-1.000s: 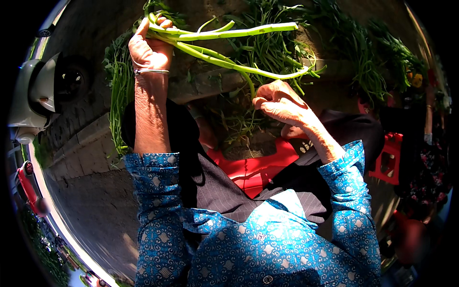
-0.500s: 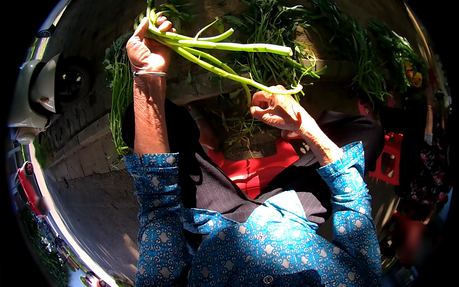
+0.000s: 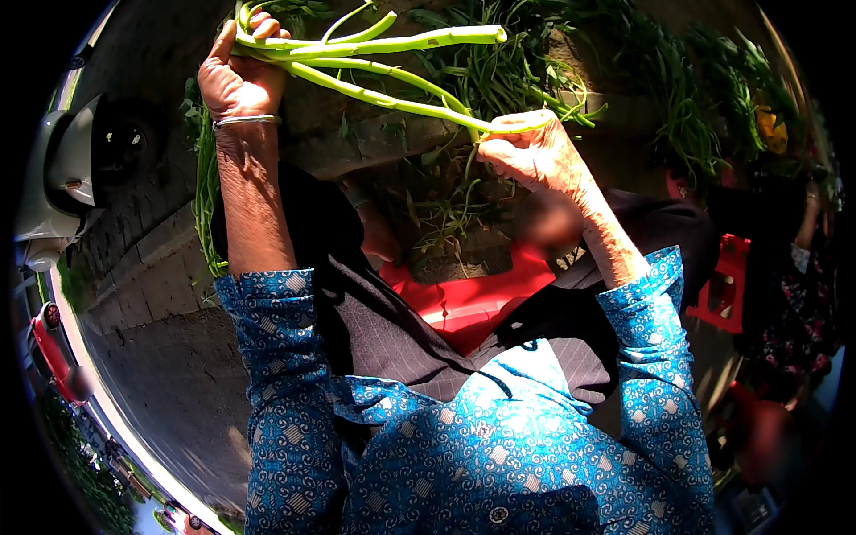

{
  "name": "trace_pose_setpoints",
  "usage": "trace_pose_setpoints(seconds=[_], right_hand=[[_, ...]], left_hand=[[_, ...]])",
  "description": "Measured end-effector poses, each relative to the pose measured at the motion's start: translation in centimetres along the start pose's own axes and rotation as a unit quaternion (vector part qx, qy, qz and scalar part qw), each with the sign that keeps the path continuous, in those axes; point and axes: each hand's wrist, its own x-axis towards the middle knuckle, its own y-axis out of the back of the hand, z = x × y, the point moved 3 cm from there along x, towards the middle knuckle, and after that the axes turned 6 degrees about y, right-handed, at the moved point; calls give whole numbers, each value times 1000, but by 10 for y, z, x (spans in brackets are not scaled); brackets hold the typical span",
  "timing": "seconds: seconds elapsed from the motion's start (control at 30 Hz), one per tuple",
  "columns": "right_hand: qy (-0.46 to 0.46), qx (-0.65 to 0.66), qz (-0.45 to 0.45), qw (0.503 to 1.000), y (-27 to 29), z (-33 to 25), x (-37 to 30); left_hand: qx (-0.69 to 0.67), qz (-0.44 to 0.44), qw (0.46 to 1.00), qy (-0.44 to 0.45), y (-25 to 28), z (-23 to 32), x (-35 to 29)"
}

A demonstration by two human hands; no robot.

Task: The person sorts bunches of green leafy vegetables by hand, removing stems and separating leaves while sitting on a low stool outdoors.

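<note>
Several green stems [image 3: 401, 43] are clamped in my left hand [image 3: 241, 80]; my right hand [image 3: 539, 156] (well apart) pinches the nearest toward its right end.

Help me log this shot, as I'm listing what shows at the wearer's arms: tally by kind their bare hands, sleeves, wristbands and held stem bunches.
Bare hands: 2 (left hand, right hand)
Blue patterned sleeves: 2 (left sleeve, right sleeve)
Silvery wristband: 1
Green stem bunch: 1
Total: 6

Long green stems [image 3: 437, 38], bunched left, fanned rightward.
</note>
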Motion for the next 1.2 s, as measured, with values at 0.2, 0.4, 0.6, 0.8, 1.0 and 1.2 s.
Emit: trace_pose_setpoints(seconds=[0.2,0.4,0.6,0.8,1.0,1.2], right_hand=[[-34,62,16,997,2,-13,-5],[-31,64,23,997,6,-16,-4],[4,112,39,993,9,-14,-6],[31,167,50,984,8,-17,-9],[20,235,132,963,24,-12,-10],[-73,55,-20,996,9,-4,-7]], left_hand=[[-17,9,1000,-1,1,2,0],[-24,-1,1000,7,-1,2,-2],[-16,-9,1000,7,-4,1,-3],[-4,1,1000,-3,-4,0,-4],[-3,-23,1000,11,1,3,2],[95,-84,992,15,-9,7,-6]])
